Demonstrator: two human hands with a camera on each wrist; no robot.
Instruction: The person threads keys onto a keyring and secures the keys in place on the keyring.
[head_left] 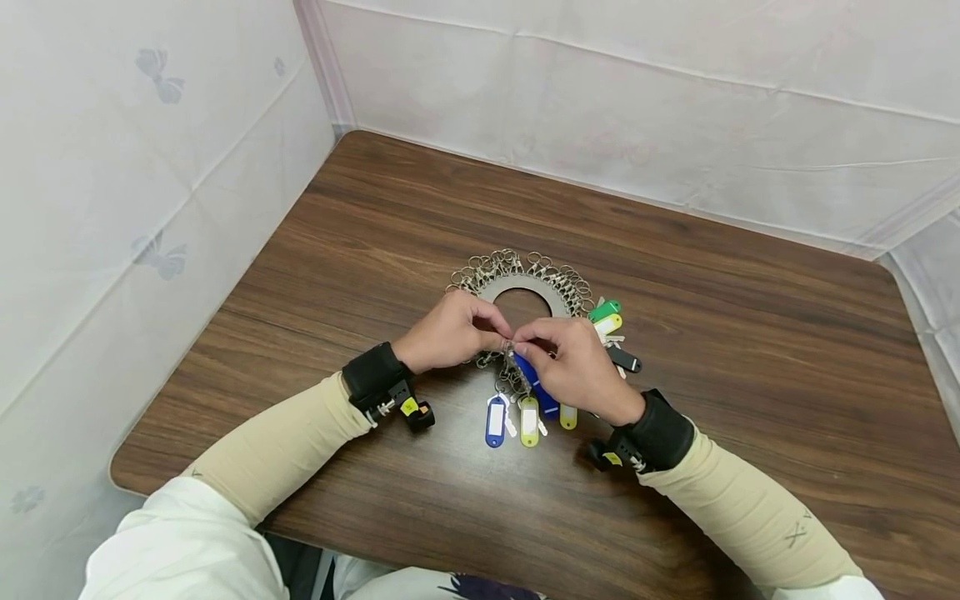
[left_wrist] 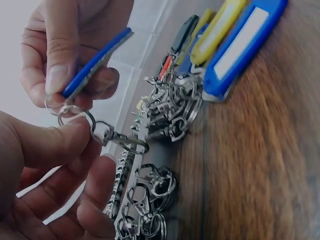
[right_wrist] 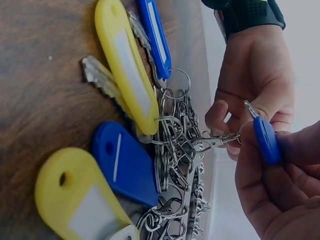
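A flat grey ring (head_left: 517,287) hung with many metal clasps lies on the brown table (head_left: 750,333). My left hand (head_left: 453,332) pinches a small split ring on a metal clasp (left_wrist: 117,137) that hangs from that ring. My right hand (head_left: 573,362) pinches a blue key tag (left_wrist: 95,62) by its end, its small ring (left_wrist: 52,107) touching the one in my left fingers. The blue key tag (right_wrist: 265,137) shows edge-on in the right wrist view. More tags, blue (head_left: 496,421), yellow (head_left: 529,421) and green (head_left: 604,310), lie around the ring.
White sheeting (head_left: 150,167) walls the table on the left, back and right. A black tag (head_left: 624,359) lies by my right hand. The table's front edge (head_left: 450,550) is near my body.
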